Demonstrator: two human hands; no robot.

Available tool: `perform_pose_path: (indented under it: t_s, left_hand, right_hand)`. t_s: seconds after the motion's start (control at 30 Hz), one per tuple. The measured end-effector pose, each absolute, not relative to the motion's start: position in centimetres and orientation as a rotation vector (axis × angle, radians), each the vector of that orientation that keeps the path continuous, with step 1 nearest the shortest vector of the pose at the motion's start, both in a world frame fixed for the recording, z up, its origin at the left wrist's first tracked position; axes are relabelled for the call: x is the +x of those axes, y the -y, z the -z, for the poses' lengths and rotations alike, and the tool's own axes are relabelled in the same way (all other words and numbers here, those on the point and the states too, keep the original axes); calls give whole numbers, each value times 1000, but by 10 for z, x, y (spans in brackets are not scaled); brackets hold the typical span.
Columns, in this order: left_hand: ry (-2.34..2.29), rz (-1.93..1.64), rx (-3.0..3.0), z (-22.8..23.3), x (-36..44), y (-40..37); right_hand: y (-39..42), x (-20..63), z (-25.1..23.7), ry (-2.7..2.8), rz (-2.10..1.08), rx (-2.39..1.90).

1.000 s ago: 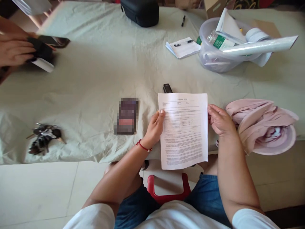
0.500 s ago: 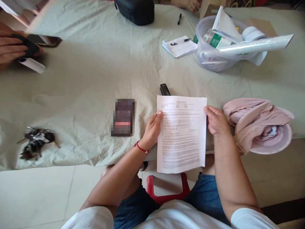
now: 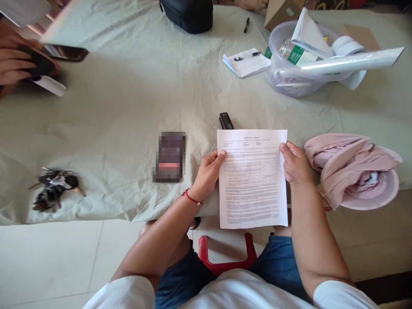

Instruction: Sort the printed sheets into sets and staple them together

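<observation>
At one cloth-covered table (image 3: 122, 107), the left hand (image 3: 208, 172) and right hand (image 3: 296, 164) both pinch one printed page (image 3: 252, 184).

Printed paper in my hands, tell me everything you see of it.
The white paper is densely printed beneath a short centred heading; the words are too blurred to read. It looks thin, nearly flat, heading end away from the body. The left hand grips its left edge, the right hand its right, thumbs on top. Its near end reaches past the table.

Paper sheet (image 3: 252, 182): print too small to read.
</observation>
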State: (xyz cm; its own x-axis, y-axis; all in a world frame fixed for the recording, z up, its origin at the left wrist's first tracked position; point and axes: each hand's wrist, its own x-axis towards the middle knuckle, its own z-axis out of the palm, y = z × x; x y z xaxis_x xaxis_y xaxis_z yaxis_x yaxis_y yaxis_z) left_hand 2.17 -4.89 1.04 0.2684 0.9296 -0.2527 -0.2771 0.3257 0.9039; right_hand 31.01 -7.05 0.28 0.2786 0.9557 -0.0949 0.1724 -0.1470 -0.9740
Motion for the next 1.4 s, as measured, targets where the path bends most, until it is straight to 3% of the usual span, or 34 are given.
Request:
perform_pose_path:
  t_s: [0.2, 0.53, 1.4]
  left_hand:
    - [-1085, -1077, 993, -15, 16, 40]
    - [-983, -907, 871, -19, 12, 37]
    - [-1078, -858, 759, -21, 10, 36]
  right_hand:
    - [73, 312, -10, 1099, -936, -1537]
    - [74, 321, -12, 1102, -977, -1515]
    - [65, 322, -1, 931, -981, -1573]
